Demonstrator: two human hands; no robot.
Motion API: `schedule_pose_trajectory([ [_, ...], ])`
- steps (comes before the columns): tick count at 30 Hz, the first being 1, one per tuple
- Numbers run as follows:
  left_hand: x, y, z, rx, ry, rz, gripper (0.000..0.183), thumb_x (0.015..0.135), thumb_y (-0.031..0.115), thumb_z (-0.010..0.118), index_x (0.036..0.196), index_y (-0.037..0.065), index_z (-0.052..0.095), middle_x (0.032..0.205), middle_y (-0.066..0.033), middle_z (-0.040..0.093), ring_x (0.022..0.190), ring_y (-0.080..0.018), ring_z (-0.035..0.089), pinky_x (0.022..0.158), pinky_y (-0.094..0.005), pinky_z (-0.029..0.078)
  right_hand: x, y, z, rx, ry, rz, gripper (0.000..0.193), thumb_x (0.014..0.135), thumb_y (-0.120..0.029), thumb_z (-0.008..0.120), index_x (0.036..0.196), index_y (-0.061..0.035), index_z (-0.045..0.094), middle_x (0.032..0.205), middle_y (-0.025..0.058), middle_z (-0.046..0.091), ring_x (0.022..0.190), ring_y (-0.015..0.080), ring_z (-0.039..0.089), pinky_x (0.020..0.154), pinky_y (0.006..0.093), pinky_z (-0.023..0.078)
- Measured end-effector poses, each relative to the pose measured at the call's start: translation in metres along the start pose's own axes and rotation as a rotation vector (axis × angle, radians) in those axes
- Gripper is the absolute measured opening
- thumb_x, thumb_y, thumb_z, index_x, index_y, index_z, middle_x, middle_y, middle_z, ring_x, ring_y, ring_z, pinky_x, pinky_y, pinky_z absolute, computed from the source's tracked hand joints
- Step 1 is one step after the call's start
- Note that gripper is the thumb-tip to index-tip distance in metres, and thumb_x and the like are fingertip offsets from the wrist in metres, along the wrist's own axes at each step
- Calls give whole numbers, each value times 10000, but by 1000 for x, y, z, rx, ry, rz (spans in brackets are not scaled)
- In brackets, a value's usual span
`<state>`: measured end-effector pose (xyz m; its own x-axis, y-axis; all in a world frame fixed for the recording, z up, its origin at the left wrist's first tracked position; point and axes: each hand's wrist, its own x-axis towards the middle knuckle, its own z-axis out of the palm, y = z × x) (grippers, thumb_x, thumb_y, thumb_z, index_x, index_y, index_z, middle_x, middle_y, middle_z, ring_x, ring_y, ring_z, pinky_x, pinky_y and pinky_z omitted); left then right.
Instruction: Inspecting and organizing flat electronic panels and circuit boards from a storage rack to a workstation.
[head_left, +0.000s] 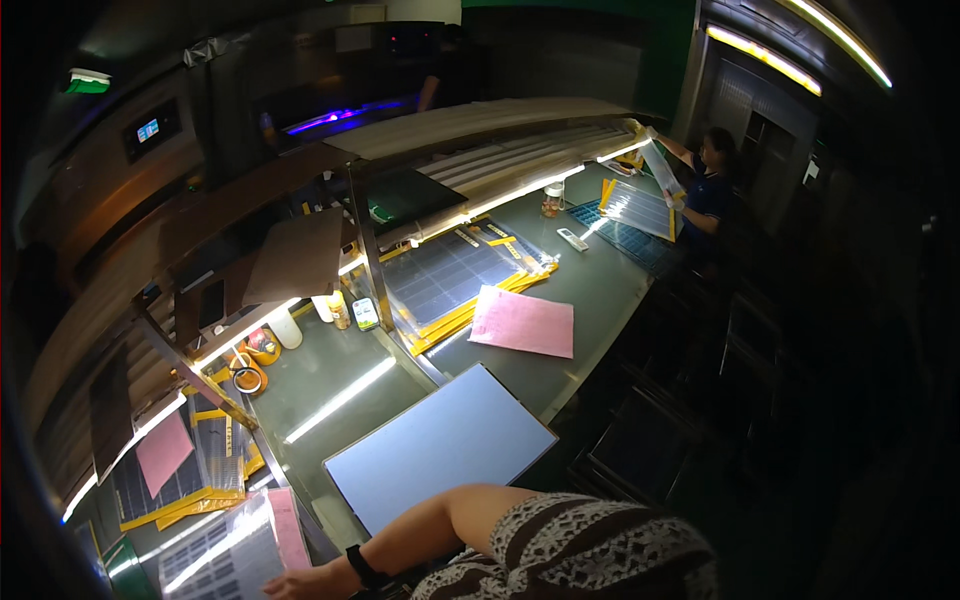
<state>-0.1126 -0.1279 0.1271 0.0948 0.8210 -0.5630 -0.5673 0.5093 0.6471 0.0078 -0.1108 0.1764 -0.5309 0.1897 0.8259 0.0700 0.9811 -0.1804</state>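
My right hand [305, 583] is at the lower left, its arm bent across the bottom of the picture, with a dark band on the wrist and a patterned sleeve. Its fingers, partly cut off by the lower edge, are closed on the margin of a clear film sheet [215, 553] with a grey grid pattern. A pink sheet [288, 530] lies beside that film. Close to my forearm is a flat pale-blue panel [440, 445] with a thin dark rim, resting on the bench. My left hand is out of view.
Yellow-edged film sheets [450, 275] are stacked further along the bench [345, 400], beside another pink sheet [523, 322]. Bottles [285, 327] and an orange tape roll [248, 380] stand under the lit shelf [480, 120]. A co-worker [708, 190] handles sheets at the far right.
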Motion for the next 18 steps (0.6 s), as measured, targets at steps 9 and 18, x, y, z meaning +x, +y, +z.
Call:
schedule_pose_trajectory([
  [9, 22, -14, 14, 60, -53, -109, 529, 897, 465, 369, 1236, 61, 410, 1225, -188, 444, 1052, -361, 449, 879, -501, 370, -41, -18, 33, 51, -538, -166, 190, 795, -217, 485, 821, -53, 578, 814, 90, 575, 808, 258, 561, 691, 382, 449],
  [18, 31, -16, 9, 68, -66, -144, 533, 893, 475, 371, 1224, 61, 421, 1201, -178, 460, 1039, -356, 460, 870, -500, 381, -51, -25, 52, 41, -698, -139, 258, 805, -256, 469, 853, -31, 584, 859, 101, 581, 820, 258, 568, 689, 372, 457],
])
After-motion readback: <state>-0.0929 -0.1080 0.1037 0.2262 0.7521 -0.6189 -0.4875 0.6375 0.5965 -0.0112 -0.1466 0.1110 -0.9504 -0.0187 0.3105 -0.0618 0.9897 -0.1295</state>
